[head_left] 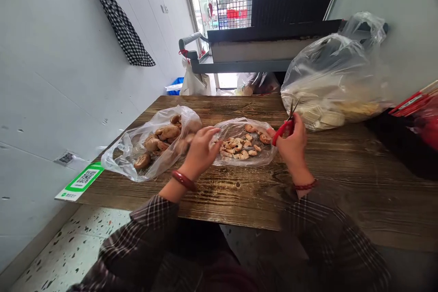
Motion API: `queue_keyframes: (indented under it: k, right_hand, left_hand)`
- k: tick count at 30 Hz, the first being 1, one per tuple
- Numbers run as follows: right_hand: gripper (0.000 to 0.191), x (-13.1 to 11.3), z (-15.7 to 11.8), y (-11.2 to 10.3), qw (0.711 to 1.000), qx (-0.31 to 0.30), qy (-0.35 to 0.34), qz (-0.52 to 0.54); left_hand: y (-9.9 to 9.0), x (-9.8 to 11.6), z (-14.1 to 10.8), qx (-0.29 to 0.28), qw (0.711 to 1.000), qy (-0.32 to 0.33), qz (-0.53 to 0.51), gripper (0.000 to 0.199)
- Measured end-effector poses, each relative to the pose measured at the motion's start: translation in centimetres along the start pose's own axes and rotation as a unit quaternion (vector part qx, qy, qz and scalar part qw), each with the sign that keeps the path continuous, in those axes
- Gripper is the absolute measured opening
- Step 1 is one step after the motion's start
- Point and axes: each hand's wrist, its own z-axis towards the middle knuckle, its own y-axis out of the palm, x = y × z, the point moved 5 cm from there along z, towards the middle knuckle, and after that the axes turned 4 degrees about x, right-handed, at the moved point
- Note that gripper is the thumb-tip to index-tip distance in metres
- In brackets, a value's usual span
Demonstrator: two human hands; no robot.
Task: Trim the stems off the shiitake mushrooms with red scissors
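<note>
My right hand (292, 146) grips a pair of scissors (283, 131) with red handles, the dark blades pointing up and away. Its fingers are by the right edge of a clear plastic bag (227, 163) that lies flat on the table. On this bag rest cut mushroom pieces (241, 146) and a few whole brown mushrooms (264, 139). At the bag's left edge is my left hand (201, 150), fingers and thumb apart, nothing visible between them. Just left of it, an open plastic bag (128, 164) holds several whole mushrooms (164, 134).
The dark wooden table (232, 196) runs below everything. At the back right stands a large tied plastic bag (328, 82) with pale food inside. Red-wrapped items (415, 102) lie at the right edge. A green QR code sign (82, 181) is at the left corner by the wall.
</note>
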Motion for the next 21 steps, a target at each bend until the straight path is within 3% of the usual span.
queue_keyframes:
  k: [5,10,15,21]
  right_hand:
    - [0.072,1.8,-0.1,1.1,0.992,-0.097,-0.013,-0.079]
    - [0.059,5.4,0.6,1.8,0.982,-0.078,0.150,0.081]
    - [0.057,6.9,1.1,2.2,0.952,-0.015,0.226,0.204]
    - [0.055,6.3,0.9,1.9,0.908,0.033,0.273,0.317]
  left_hand:
    - [7.1,2.3,1.3,-0.098,0.990,0.012,-0.100,0.029]
    - [12.0,2.6,4.1,-0.138,0.987,0.003,-0.088,0.029]
    - [15.1,3.3,6.2,-0.186,0.982,-0.008,-0.014,0.032]
    - [16.9,4.6,6.6,-0.245,0.965,0.003,0.093,0.054]
